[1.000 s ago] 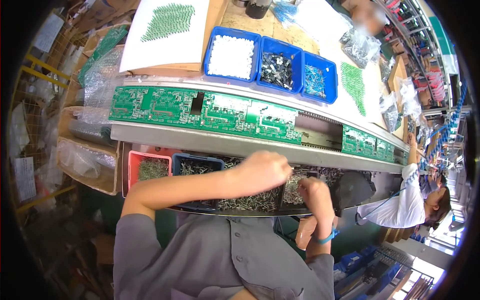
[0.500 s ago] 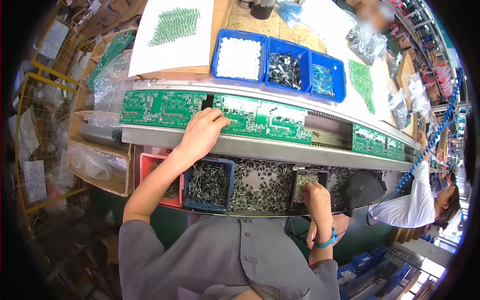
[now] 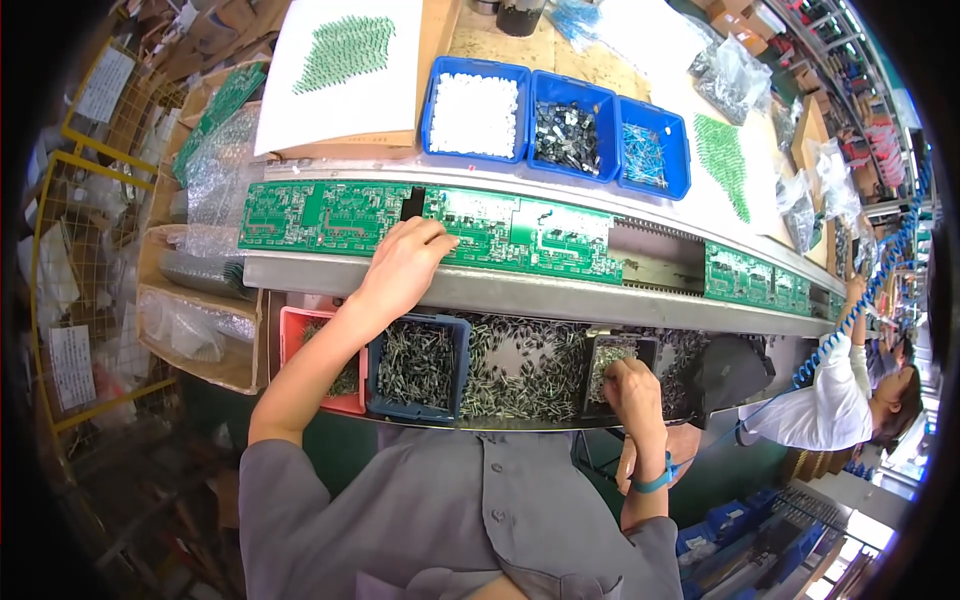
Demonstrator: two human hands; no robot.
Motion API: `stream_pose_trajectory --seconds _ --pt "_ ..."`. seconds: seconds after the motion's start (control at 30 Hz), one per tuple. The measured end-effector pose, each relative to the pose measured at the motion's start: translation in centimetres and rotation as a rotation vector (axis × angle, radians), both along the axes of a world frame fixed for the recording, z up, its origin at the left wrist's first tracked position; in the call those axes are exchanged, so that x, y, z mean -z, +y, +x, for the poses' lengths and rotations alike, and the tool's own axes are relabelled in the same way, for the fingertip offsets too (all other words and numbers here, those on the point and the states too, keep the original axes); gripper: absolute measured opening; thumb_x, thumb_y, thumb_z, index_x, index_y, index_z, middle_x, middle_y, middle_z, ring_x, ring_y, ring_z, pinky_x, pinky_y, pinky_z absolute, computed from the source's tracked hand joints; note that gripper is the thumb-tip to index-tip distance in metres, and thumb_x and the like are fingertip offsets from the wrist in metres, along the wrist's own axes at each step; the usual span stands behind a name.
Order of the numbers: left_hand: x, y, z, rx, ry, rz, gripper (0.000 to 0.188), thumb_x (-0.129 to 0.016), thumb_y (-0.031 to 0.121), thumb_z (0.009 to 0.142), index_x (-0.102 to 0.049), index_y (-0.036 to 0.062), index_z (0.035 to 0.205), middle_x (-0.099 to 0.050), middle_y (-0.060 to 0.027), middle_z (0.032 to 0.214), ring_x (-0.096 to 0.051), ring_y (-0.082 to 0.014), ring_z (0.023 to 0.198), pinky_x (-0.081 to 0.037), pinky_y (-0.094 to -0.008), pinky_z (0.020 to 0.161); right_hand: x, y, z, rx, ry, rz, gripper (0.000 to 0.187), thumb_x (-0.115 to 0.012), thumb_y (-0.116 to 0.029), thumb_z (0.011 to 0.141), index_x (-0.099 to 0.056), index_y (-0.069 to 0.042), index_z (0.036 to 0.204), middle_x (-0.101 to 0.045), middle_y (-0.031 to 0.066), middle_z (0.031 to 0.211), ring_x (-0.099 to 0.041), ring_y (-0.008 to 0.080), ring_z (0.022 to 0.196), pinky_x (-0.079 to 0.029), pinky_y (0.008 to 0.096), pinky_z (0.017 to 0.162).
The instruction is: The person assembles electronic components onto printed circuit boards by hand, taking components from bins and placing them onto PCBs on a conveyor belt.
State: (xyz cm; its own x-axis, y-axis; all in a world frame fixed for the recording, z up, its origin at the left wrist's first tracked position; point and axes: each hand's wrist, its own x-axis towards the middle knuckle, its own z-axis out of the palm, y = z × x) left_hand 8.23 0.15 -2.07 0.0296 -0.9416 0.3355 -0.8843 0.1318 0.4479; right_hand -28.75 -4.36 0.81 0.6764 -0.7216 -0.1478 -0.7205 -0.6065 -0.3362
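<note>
A long assembly line runs across a cluttered workshop, with blue bins of parts on the tabletop behind it. The left hand rests on a green circuit board on the line, fingers pressed together at its near edge. The right hand reaches into a small tray of parts below; its grip is curled, but whether it holds anything I cannot tell.

Circuit boards lie between rear bins and near trays
</note>
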Motion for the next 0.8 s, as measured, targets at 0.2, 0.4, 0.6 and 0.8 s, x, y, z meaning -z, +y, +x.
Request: stream_pose_trajectory --seconds 0.2,0.4,0.6,0.8 --pt "-1.3 1.1 -0.3 0.026 -0.067 0.052 0.025 -0.061 -0.001 0.07 -0.067 0.0025 0.094 -0.06 -0.0078 0.097 -0.056 -0.0258 0.095 -0.044 -0.0382 0.083 -0.7 0.1 0.0 0.044 -0.047 0.023 0.013 -0.064 0.0 0.067 -0.056 -0.004 0.077 -0.054 0.012 0.073 -0.056 0.0314 0.073 -0.047 0.0411 0.063" --pt "-2.0 1.5 -0.9 -0.012 -0.133 0.06 0.031 -0.059 0.002 0.074 -0.065 0.0018 0.104 -0.054 -0.0131 0.113 -0.049 -0.0291 0.11 -0.04 -0.0398 0.092 -1.6 -0.1 -0.2 0.179 -0.222 0.072 0.01 -0.063 -0.002 0.068 -0.056 -0.002 0.076 -0.055 0.0132 0.072 -0.057 0.0309 0.067 -0.046 0.0387 0.06" --pt "-4.1 0.5 -5.0 0.224 0.414 0.113 0.017 -0.063 0.004 0.081 -0.062 0.0016 0.098 -0.06 -0.013 0.096 -0.059 -0.0312 0.087 -0.048 -0.0369 0.076 -2.6 -0.1 0.5 0.336 -0.452 0.213 0.012 -0.061 0.004 0.067 -0.055 -0.001 0.076 -0.054 0.0093 0.071 -0.053 0.0222 0.062 -0.044 0.0312 0.058" --pt "-3.3 -1.2 -11.0 0.453 1.054 0.559 0.018 -0.061 0.008 0.086 -0.062 -0.0015 0.101 -0.066 -0.0119 0.085 -0.065 -0.0175 0.074 -0.052 -0.0305 0.065 -3.9 0.4 1.9 0.309 -0.603 0.303 0.011 -0.062 0.003 0.068 -0.055 -0.002 0.074 -0.055 0.0034 0.072 -0.051 0.0125 0.064 -0.041 0.0248 0.058"
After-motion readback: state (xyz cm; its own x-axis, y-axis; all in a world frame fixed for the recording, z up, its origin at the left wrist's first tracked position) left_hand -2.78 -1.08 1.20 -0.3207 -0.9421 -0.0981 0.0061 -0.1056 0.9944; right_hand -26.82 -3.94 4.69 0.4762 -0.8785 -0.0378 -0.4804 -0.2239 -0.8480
